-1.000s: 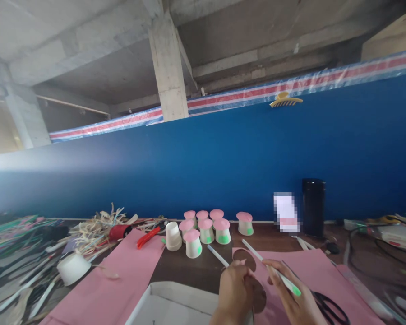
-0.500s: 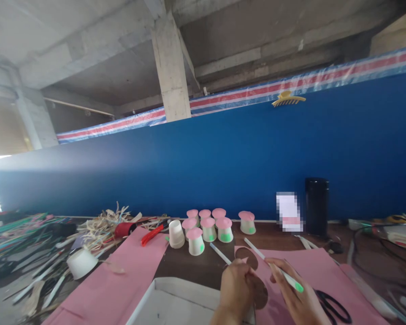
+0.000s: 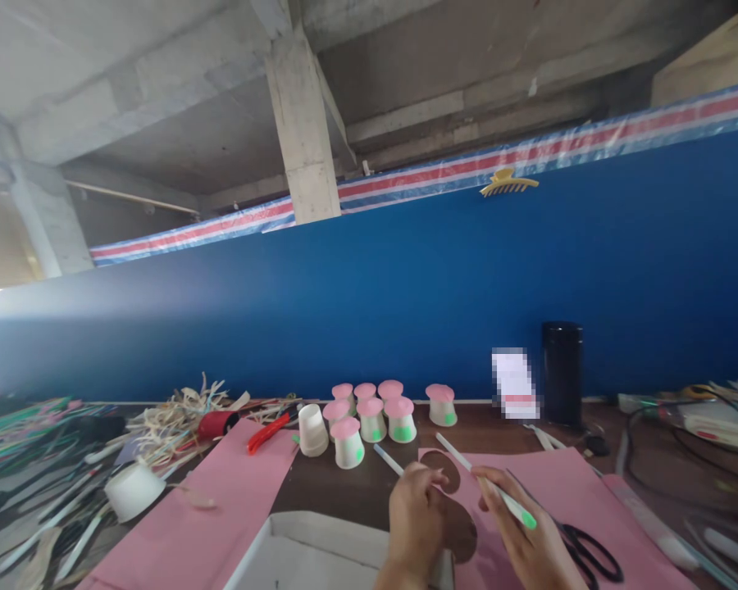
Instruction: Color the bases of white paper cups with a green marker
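Note:
My right hand [image 3: 521, 524] is closed round a long white marker [image 3: 458, 455] with a green end, its white end slanting up and left. It is above a pink sheet [image 3: 541, 475] with round holes cut in it. My left hand [image 3: 413, 512] is beside the holes, fingers curled in, and what they hold, if anything, is hidden. A pale stick with a bluish tip [image 3: 387, 459] runs behind that hand; I cannot tell whether it is held. Black-handled scissors [image 3: 590, 549] lie right of my right hand. Beyond are several white cups with pink discs on top [image 3: 349, 447].
A white box [image 3: 311, 524] stands in front, left of my left hand. Plain upturned cups [image 3: 312, 430], a red-handled tool [image 3: 267, 434], another pink sheet [image 3: 202, 492] and heaped strips are on the left. A black cylinder [image 3: 562, 373] and cables stand right, before a blue partition.
The view has turned slightly right, so everything sits a little further left. A small pink bit seen at my left fingertips no longer shows. My right hand keeps its hold on the marker.

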### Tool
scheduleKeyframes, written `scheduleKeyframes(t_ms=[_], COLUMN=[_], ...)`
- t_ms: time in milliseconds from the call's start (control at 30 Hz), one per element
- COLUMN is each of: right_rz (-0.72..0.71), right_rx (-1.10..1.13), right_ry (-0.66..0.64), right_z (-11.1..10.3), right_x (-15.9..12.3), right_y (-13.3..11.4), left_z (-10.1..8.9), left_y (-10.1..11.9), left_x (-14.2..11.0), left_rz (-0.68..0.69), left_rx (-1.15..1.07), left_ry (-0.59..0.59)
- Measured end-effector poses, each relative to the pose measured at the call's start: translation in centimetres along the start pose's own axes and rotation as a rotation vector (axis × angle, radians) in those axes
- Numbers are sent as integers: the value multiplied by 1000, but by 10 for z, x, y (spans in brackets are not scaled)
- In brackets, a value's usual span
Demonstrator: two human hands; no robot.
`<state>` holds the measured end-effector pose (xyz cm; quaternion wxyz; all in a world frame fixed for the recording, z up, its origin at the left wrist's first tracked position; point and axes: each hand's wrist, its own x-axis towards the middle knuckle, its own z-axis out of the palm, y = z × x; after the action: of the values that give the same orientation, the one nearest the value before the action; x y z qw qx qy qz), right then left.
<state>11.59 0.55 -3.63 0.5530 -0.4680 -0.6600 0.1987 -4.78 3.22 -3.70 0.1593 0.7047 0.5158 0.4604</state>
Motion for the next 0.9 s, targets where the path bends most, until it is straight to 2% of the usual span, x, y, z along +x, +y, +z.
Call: scheduleKeyframes(t_ms=[100, 133, 267, 400, 500, 567, 667, 733, 833, 900], right_rz=[48, 65, 90, 95, 32, 42, 120, 122, 98, 112], right_rx=[-21, -33, -140, -182, -199, -236, -347, -456, -602, -678], right_ry=[47, 84, 313, 538, 665, 637, 432, 307, 166, 129], right_z=[-2, -3, -14, -32, -42, -44, -41, -37, -35, -38], right_x=[0, 0, 6, 16, 21, 22, 19, 17, 17, 19], right_y=[3, 4, 9, 4, -2, -1, 5, 11, 15, 15], left_z=[-6, -9, -18, -24, -24, -20, -12, -8, -5, -3], left_y=[-4, -5, -11, -17, -18, -16, -11, -7, -3, -2], left_x=[4, 5, 9, 12, 13, 12, 8, 6, 3, 2], left_rz=[-63, -92, -129, -136, -113, -53, 59, 124, 195, 209], left_rx=[4, 28, 174, 291, 339, 362, 377, 372, 346, 323], left_ry=[212, 249, 322, 460, 468, 426, 341, 267, 125, 60])
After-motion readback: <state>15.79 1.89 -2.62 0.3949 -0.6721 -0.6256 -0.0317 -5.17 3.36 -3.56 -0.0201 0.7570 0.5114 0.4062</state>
